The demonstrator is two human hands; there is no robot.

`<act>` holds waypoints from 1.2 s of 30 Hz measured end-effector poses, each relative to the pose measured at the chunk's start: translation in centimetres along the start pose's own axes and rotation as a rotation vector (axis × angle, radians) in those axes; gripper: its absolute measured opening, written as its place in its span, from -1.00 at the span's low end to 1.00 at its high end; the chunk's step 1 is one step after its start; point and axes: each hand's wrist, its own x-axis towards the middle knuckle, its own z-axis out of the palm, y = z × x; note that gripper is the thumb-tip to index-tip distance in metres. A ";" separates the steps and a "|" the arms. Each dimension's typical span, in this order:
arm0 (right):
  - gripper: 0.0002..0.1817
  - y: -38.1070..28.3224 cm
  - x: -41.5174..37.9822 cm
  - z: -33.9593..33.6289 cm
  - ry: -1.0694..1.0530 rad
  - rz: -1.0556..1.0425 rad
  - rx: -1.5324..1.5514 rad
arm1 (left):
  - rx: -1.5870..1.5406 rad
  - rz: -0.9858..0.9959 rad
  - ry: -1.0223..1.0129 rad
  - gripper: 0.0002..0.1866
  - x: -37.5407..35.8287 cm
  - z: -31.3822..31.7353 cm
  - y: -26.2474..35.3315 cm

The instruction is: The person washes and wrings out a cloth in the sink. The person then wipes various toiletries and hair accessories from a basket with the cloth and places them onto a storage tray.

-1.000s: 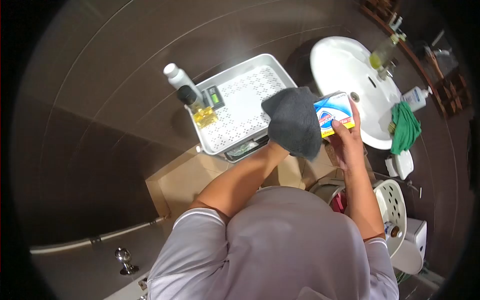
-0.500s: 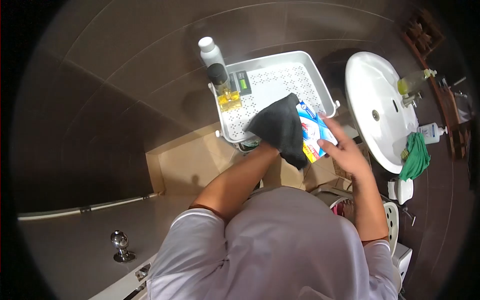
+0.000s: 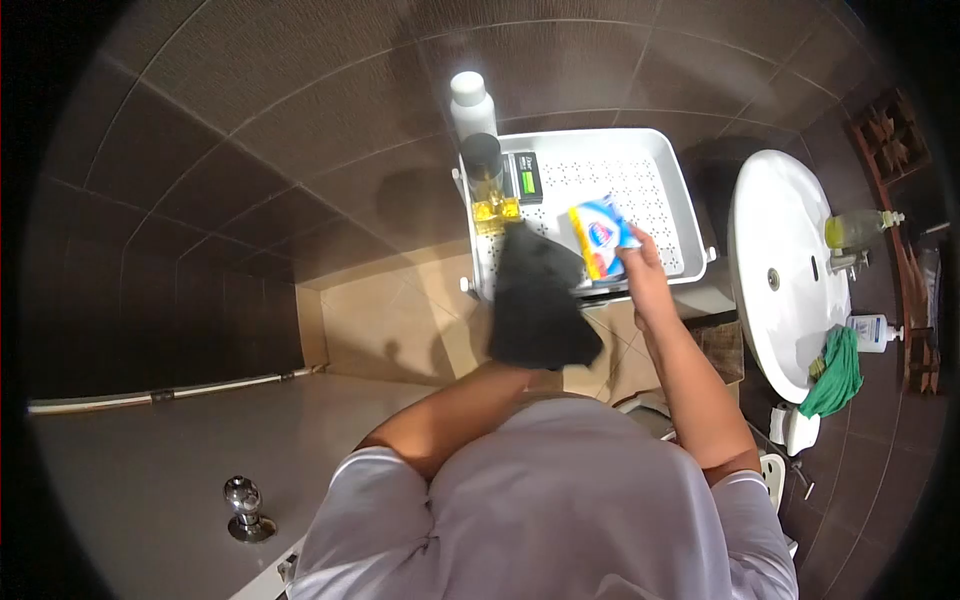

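Observation:
My right hand (image 3: pixel 646 272) is closed on a small blue, white and yellow box (image 3: pixel 602 237), held over the white perforated tray (image 3: pixel 652 150). A black cloth (image 3: pixel 540 305) hangs over my left hand and hides its fingers; only the wrist and forearm show below it. The cloth overlaps the tray's front left part. At the tray's left side stand a white-capped bottle (image 3: pixel 472 106), a dark-capped container (image 3: pixel 483 160), a yellow bottle (image 3: pixel 495 213) and a black box with a green patch (image 3: pixel 527 178).
To the right is a white sink (image 3: pixel 765 235), with a soap bottle (image 3: pixel 858 229), a white pump bottle (image 3: pixel 872 333) and a green cloth (image 3: pixel 836 374) at its edge. A metal knob (image 3: pixel 245 505) is at lower left. Dark tiled wall lies behind the tray.
My right hand has carried the box away from the cloth, over the tray, and its printed face has turned. The black cloth has moved lower and to the left. The view has shifted.

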 end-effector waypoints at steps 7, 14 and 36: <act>-0.57 4.2 3.5 4.2 -0.154 0.195 -0.300 | -0.219 -0.114 0.447 -0.33 3.6 -11.1 -0.2; -0.55 3.8 5.1 5.3 -0.394 0.200 -0.808 | -0.550 -0.183 0.638 -0.34 4.8 -13.8 -0.4; -0.28 1.1 13.4 8.5 -0.226 -0.464 -1.071 | -0.438 -0.261 0.491 -0.36 5.7 -14.5 -2.6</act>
